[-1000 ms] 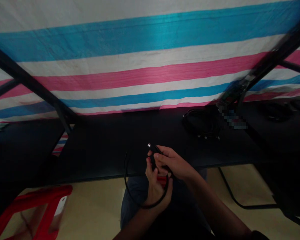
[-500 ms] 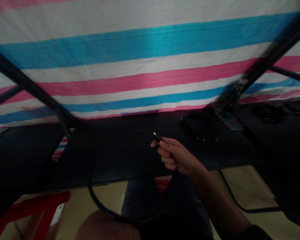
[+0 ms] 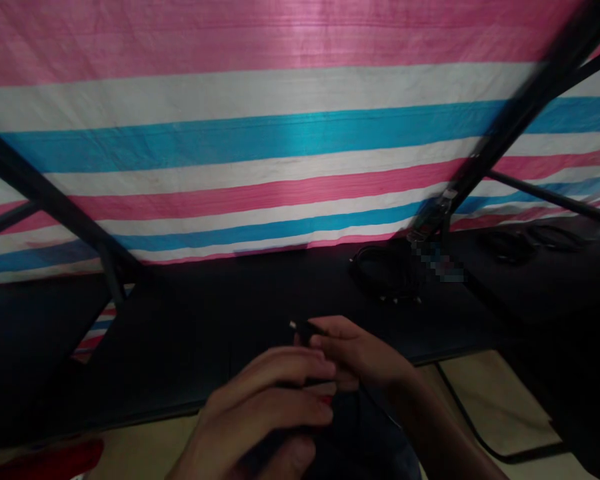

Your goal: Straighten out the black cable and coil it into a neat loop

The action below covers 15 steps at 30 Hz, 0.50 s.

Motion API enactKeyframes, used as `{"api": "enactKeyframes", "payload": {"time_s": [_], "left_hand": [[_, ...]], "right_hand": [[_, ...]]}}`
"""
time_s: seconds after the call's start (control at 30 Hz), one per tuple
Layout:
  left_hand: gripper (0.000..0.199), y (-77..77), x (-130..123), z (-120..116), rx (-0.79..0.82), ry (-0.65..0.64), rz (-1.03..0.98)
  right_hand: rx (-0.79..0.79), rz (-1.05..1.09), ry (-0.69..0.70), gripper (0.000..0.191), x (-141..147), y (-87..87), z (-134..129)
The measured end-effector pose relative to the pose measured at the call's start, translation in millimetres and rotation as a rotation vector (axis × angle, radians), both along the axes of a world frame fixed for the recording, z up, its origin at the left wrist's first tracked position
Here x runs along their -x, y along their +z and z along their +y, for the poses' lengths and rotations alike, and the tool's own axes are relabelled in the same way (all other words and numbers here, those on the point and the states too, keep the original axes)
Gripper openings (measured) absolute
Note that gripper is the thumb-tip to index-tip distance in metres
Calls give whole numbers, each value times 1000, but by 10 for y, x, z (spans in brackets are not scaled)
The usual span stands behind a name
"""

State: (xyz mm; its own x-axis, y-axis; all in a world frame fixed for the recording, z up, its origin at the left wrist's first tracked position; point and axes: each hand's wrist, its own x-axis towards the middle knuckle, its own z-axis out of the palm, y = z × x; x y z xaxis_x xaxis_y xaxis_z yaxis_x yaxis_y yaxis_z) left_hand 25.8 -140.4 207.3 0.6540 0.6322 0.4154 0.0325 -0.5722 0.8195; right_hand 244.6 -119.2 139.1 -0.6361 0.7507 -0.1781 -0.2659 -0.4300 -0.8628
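Observation:
Between the thumb and fingers of my right hand (image 3: 350, 350) is the end of a black cable, with its plug (image 3: 300, 328) pointing left and showing a small bright metal tip. My left hand (image 3: 265, 400) is raised in front of it, close to the right fingers. Its fingers reach to the right with gaps between them, and nothing can be made out in them. The rest of the cable is mostly hidden behind the hands and against dark clothing.
On the black table (image 3: 190, 320) lies a coiled black cable (image 3: 380, 273); more coils (image 3: 507, 247) lie at the far right. A striped sheet (image 3: 280, 140) hangs behind, between slanted dark metal bars. A red stool (image 3: 55, 460) shows at lower left.
My left hand has come up from the lower edge to beside my right hand. My right hand has moved lower, and the cable loop on the left is out of sight. The view has tilted up.

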Motion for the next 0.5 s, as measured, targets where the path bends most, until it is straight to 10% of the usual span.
{"api": "enactKeyframes", "payload": {"time_s": [0.1,0.23,0.5], "left_hand": [[41,-80,-58,29,-113,173,256],[34,-244,-149,183,126,100,654],[35,-408,39,383,333,44,690]], "right_hand": [[-244,-162,160,15,57,89,-65],[-552,-381,132,13,139,194,-105],[-384,-606,147,31,-47,7,-116]]}}
